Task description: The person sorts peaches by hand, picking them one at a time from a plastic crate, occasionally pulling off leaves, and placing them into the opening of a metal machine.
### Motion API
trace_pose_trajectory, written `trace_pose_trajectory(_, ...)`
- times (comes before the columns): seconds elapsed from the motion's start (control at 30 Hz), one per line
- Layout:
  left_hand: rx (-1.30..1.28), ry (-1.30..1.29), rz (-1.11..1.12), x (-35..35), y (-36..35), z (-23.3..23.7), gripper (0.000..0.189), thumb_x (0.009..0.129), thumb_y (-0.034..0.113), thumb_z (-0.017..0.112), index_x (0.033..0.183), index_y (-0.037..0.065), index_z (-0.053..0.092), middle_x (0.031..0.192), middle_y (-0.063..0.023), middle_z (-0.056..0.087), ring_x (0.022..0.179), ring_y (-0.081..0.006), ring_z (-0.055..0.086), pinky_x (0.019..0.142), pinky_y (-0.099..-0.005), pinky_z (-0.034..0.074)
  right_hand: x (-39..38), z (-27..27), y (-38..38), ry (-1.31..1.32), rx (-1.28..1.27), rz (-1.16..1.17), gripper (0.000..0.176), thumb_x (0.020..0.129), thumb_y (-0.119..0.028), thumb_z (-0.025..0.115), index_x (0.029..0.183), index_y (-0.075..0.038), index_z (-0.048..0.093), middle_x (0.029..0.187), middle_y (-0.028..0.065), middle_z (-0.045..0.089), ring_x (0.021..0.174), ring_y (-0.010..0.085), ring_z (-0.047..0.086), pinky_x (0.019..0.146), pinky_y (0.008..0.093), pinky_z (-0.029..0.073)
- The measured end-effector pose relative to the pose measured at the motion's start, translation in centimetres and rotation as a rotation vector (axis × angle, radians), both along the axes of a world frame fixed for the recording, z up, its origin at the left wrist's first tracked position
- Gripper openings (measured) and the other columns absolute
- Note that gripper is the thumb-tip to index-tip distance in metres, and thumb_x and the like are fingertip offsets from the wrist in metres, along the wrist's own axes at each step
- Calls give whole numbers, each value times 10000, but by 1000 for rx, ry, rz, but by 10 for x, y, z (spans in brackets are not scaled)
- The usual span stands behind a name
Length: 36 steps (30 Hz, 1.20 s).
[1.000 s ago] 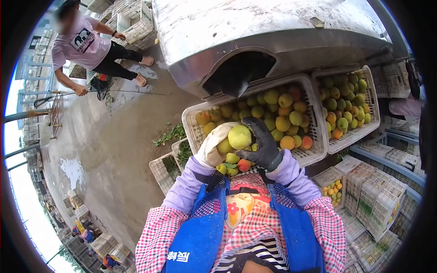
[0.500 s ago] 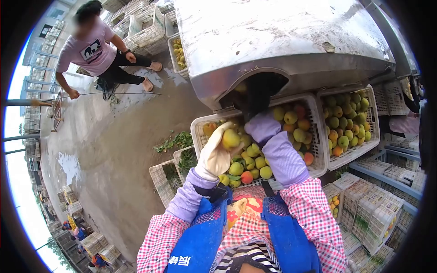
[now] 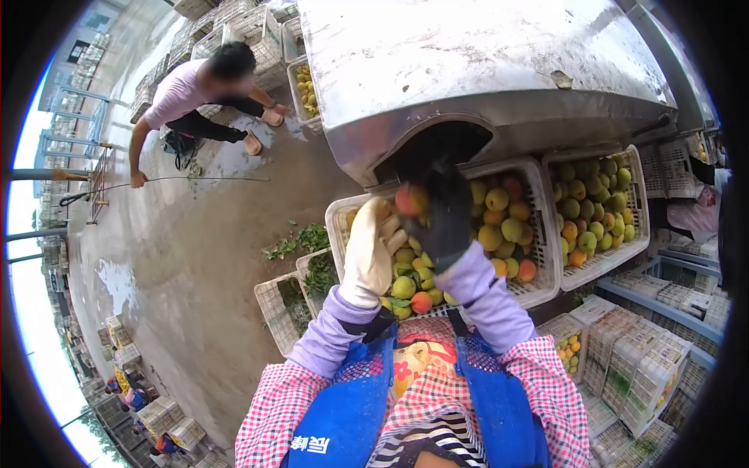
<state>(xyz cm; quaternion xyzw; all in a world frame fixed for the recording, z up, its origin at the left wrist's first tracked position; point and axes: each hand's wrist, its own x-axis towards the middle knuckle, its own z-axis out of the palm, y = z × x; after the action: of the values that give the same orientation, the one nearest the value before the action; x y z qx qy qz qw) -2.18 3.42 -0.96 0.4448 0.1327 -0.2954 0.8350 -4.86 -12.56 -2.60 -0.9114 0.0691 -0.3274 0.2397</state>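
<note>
My left hand (image 3: 373, 243), in a cream glove, is over the front crate (image 3: 337, 234); its fingers are curled, and whether anything is inside them is hidden. Just to its right is a red and yellow fruit (image 3: 412, 200), held by my right hand (image 3: 446, 222) in a black glove below the opening (image 3: 456, 144) of the metal machine. Green and yellow fruits (image 3: 403, 287) and a red one (image 3: 421, 302) lie in the front crate under my hands. A second crate of fruit (image 3: 511, 229) stands directly to the right.
Another full crate (image 3: 597, 204) stands farther right. The metal housing (image 3: 484, 62) spans the top. At the upper left a person (image 3: 183, 97) bends down, holding a thin rod (image 3: 203, 179). Leaves (image 3: 300, 243) lie on the floor left of my crate. Stacked crates (image 3: 636, 355) stand at the right.
My right hand has come out of the opening toward me with a red and yellow fruit. The yellow fruit in my left hand is no longer visible. The other person has bent down.
</note>
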Motion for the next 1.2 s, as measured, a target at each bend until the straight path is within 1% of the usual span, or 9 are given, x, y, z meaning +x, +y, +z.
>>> trace_pose_trajectory(0.2,310,-20,122,-3,44,-94,529,1012,378,627,1439,85,520,1398,-79,556,1214,-218,565,997,-347,470,79,-22,-20,168,142,-94,554,784,-311,813,1256,-74,648,1145,196,674,1047,404,648,876,510,524)
trace_pose_trajectory(0.4,1206,-440,-206,10,16,-126,775,935,345,612,1533,-55,323,1512,-335,392,1397,-456,413,1182,-465,332,37,26,-29,24,318,15,451,832,-261,760,1204,-33,644,1216,203,645,1148,412,604,989,498,483)
trace_pose_trajectory(0.5,1745,-729,-244,7,9,-208,840,912,379,649,1553,-25,285,1534,-317,354,1394,-467,395,1174,-463,337,-27,-68,-42,368,285,171,388,821,-172,718,1178,-35,651,1284,215,612,1200,381,582,984,487,497)
trace_pose_trajectory(0.57,1681,-542,-325,17,1,-188,850,907,396,662,1551,-10,282,1520,-309,365,1384,-469,399,1159,-469,357,-55,-124,-40,490,33,218,471,859,-183,690,1324,-125,644,1124,152,691,1018,360,656,896,480,544)
trace_pose_trajectory(0.7,1677,-327,-491,28,-10,-153,840,902,404,681,1542,24,292,1493,-288,384,1361,-450,424,1125,-476,394,-97,-202,-29,906,-285,407,493,842,-146,675,1330,-142,612,1288,132,623,1136,355,614,941,510,517)
trace_pose_trajectory(0.87,1803,-313,-460,18,-21,-162,741,921,427,665,1493,41,395,1485,-260,419,1288,-429,517,1026,-494,481,-85,-196,-28,1030,-278,420,585,810,-164,735,1373,-140,579,1312,167,589,1210,368,577,1003,507,498)
trace_pose_trajectory(1.03,1550,-309,-371,16,-2,-166,773,905,355,687,1546,111,330,1530,-265,350,1324,-451,480,1079,-506,445,-98,-142,-42,694,577,280,708,797,-181,777,1451,-107,514,1324,149,571,1261,297,563,1055,423,489)
trace_pose_trajectory(1.17,1836,-502,-132,-8,-23,-208,729,922,309,672,1556,167,340,1544,-253,325,1352,-432,467,1111,-472,429,-100,-95,-38,556,1577,254,801,790,-135,774,1515,-75,439,1398,109,524,1285,231,546,1076,372,477)
trace_pose_trajectory(1.2,1763,-232,-328,3,-31,-180,795,939,260,684,1601,194,249,1588,-255,284,1364,-402,477,1143,-445,409,-103,-101,-38,416,1773,346,815,792,-106,771,1525,-69,419,1447,107,497,1284,222,545,1080,354,471)
